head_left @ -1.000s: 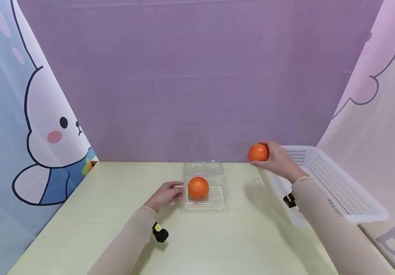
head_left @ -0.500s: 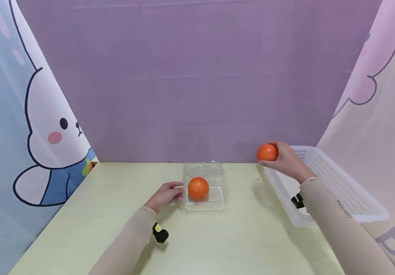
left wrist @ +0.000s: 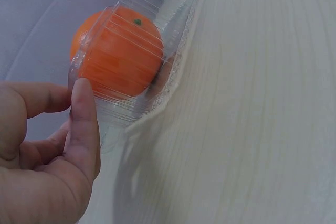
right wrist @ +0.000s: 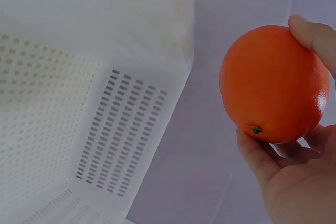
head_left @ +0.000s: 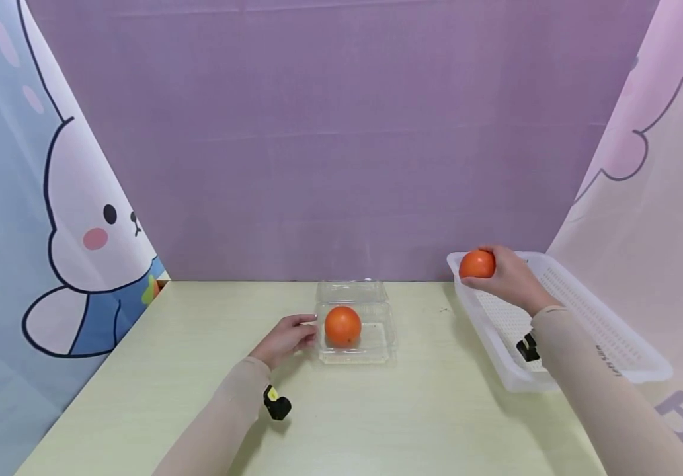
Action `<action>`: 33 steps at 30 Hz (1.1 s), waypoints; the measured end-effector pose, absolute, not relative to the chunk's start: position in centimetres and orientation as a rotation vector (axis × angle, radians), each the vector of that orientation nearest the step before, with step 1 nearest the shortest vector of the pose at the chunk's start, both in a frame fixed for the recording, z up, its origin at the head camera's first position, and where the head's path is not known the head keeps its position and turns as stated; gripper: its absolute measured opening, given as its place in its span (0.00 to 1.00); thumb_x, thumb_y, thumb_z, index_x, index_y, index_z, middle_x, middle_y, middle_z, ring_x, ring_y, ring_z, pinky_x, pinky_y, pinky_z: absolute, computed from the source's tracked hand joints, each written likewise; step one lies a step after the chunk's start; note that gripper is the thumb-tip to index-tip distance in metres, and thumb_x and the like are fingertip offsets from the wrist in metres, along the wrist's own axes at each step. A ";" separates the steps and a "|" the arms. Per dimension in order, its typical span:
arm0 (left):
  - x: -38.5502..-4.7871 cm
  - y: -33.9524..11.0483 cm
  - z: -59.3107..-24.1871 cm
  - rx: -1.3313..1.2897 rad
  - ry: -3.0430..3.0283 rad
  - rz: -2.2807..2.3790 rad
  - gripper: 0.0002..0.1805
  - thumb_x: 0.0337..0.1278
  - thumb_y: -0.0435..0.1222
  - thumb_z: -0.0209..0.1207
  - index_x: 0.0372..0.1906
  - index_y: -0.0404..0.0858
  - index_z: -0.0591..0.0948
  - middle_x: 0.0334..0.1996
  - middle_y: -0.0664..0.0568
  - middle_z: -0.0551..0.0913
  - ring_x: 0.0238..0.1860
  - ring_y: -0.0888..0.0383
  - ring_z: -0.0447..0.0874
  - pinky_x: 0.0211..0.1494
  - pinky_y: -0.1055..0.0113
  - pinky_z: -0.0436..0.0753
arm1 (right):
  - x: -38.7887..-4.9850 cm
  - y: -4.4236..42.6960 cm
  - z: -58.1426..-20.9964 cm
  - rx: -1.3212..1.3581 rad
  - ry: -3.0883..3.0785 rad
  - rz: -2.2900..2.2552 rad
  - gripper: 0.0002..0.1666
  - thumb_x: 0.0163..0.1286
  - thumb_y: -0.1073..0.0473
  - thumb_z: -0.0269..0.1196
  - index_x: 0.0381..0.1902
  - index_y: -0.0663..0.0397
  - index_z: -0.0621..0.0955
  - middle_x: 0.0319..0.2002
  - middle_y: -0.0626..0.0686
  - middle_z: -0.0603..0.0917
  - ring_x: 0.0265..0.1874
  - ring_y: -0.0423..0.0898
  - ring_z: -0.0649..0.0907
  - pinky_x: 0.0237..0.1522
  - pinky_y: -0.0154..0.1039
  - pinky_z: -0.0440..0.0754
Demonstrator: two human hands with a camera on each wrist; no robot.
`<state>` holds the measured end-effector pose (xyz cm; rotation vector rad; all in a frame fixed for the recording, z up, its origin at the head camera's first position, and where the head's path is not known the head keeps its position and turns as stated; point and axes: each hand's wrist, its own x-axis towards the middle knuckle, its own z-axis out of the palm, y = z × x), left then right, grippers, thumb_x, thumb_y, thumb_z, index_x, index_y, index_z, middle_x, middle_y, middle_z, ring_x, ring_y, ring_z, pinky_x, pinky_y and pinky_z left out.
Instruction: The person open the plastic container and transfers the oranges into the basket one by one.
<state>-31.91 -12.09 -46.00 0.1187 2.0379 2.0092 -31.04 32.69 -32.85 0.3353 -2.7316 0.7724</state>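
Note:
My right hand (head_left: 510, 279) grips an orange (head_left: 477, 264) above the far left corner of a white perforated plastic basket (head_left: 482, 324). In the right wrist view the orange (right wrist: 273, 85) shows a small green stem mark, with the fingertips (right wrist: 257, 153) under it and basket wall to its left. At the middle of the table, my left hand (head_left: 286, 339) pinches the left rim of a clear plastic clamshell box (head_left: 377, 334) with its lid up. Inside the box's left half sits a second orange (head_left: 343, 326), seen through ribbed plastic in the left wrist view.
A pale wooden table (head_left: 198, 396) bears the box and the basket. Behind it hangs a purple cloth (head_left: 341, 145). Printed curtains (head_left: 91, 198) close off the left and right sides. The basket's right side lies near the right curtain.
My right hand has carried its orange rightward, from beside the basket to above its far left corner. The left hand, the box and the orange inside have stayed in place.

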 end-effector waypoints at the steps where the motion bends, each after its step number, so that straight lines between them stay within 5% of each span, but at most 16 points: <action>1: -31.9 -12.1 -46.0 0.119 2.041 2.008 0.24 0.71 0.27 0.53 0.68 0.24 0.69 0.48 0.35 0.79 0.39 0.56 0.79 0.44 0.69 0.83 | -31.1 32.8 -32.9 0.335 -2.732 0.768 0.47 0.61 0.47 0.74 0.65 0.72 0.67 0.55 0.69 0.74 0.47 0.64 0.76 0.47 0.59 0.79; 33: -32.4 -11.9 -46.5 0.127 2.041 2.014 0.25 0.71 0.26 0.53 0.68 0.22 0.67 0.45 0.37 0.79 0.37 0.57 0.79 0.42 0.71 0.82 | -32.3 37.4 -35.1 0.212 -2.802 0.792 0.52 0.63 0.46 0.72 0.68 0.79 0.62 0.56 0.75 0.73 0.47 0.66 0.77 0.47 0.58 0.78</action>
